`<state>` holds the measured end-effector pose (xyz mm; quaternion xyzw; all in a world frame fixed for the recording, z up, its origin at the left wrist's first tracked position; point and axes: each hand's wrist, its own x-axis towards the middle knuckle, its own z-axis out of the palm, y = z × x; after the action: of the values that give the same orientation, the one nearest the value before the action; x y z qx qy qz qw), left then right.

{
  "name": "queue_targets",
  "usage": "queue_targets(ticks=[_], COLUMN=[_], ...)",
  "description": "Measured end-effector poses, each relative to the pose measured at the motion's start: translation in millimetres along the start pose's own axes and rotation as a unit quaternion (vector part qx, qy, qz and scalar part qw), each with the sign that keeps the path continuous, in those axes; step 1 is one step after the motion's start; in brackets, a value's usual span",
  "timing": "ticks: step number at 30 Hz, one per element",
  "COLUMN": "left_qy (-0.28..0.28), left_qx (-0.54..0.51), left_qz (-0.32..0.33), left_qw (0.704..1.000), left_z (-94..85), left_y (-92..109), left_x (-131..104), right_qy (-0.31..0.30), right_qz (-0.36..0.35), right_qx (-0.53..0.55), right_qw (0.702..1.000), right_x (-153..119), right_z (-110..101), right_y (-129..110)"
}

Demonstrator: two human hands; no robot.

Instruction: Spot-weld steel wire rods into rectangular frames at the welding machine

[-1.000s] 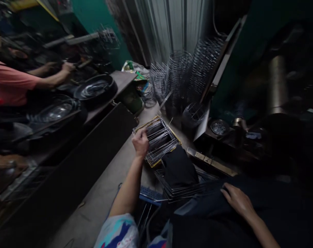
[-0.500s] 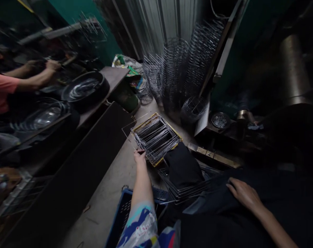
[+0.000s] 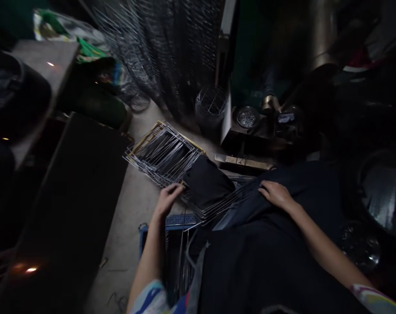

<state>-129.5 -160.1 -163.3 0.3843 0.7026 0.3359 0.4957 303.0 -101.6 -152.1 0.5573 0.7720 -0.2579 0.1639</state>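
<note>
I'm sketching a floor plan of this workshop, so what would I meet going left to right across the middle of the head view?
Dark panel → yellow-edged pile of wire frames → round wire basket → round dish of small shiny bits → right hand → shiny round object.

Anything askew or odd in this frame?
Bright orange streaks, perhaps sparks, show at left, with no source visible. The wire frames beyond the left hand lie unevenly stacked, edges misaligned.
</note>
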Motion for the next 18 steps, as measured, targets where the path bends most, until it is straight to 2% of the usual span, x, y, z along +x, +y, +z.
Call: queue_targets(ticks=[1,2,3,5,8,10,12,15,16,18], left_qy=[-0.1,-0.159,-0.193,-0.194,-0.192,-0.174,-0.149,-0.163,-0.186,-0.23], left_qx=[0.043,0.095,0.15,0.237,0.288,0.293,0.284,0.286,0.308,0.384], left_qz=[0.05,0.103,0.151,0.216,0.253,0.263,0.254,0.196,0.178,0.177], left_qw=[0.993,0.977,0.958,0.927,0.903,0.903,0.912,0.924,0.916,0.876], left_z=[9.5,19.2,28.5,44.0,54.1,53.7,52.6,59.8,65.3,78.5], left_y=[8.8,16.6,22.9,30.6,36.7,46.0,63.4,98.1,108.8,125.1], left_x=[-15.5,-29.8,-42.0,-58.4,-63.3,-57.5,-47.4,-25.9,-17.2,1.5], right_qy=[0.003,0.006,0.01,0.017,0.043,0.092,0.174,0.307,0.343,0.39], right_qz=[0.0,0.0,-0.002,-0.013,-0.047,-0.071,-0.079,-0.043,-0.014,0.061], right_qx=[0.0,0.002,0.005,0.022,0.078,0.126,0.165,0.181,0.174,0.144], right_qw=[1.0,1.0,1.0,1.0,0.995,0.985,0.968,0.933,0.923,0.907], right_x=[0.1,0.4,0.8,1.3,-2.8,-11.0,-23.6,-46.5,-54.2,-69.1], right_z=[-0.4,-0.6,-0.9,-2.2,-9.4,-20.3,-36.1,-60.6,-66.1,-70.0], right_y=[0.3,0.6,0.9,2.7,9.5,18.1,32.2,71.4,90.7,137.7])
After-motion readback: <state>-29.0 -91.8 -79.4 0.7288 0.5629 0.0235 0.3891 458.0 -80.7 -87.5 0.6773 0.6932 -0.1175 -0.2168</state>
